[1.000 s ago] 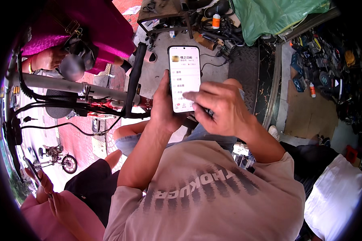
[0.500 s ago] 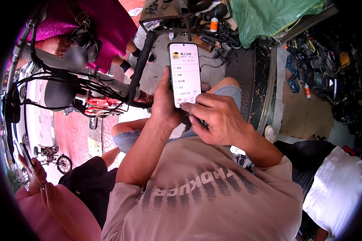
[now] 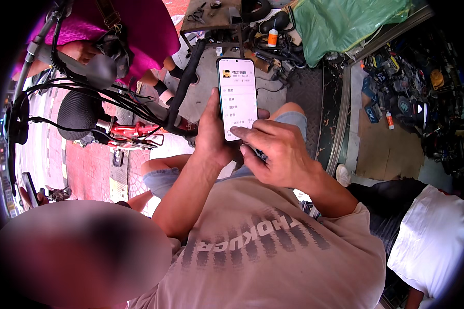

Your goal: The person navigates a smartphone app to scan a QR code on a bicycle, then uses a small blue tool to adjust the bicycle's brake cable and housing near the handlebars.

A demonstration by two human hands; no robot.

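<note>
A smartphone [image 3: 237, 95] with a lit, mostly white screen stands upright in front of me, showing a list page. My left hand [image 3: 211, 134] is closed around its lower left side, the thumb along the edge and fingertips showing at the right edge. Over the bottom of the screen reaches my right hand [image 3: 278, 147]. Its index fingertip is on or just above the lower left of the screen, with the thumb apart below. I see nothing held in that hand.
A bicycle with black cables [image 3: 87, 103] and red frame parts stands at left, beside a person in magenta [image 3: 144, 31]. Another person's blurred head [image 3: 82, 252] fills the lower left. Tools and parts [image 3: 402, 98] lie at right, near a green sheet [image 3: 345, 26] and a person in white [image 3: 423, 237].
My right index finger has shifted slightly up the screen, and the icons at its bottom look different. The person at lower left has leaned in toward me, and their phone has moved up.
</note>
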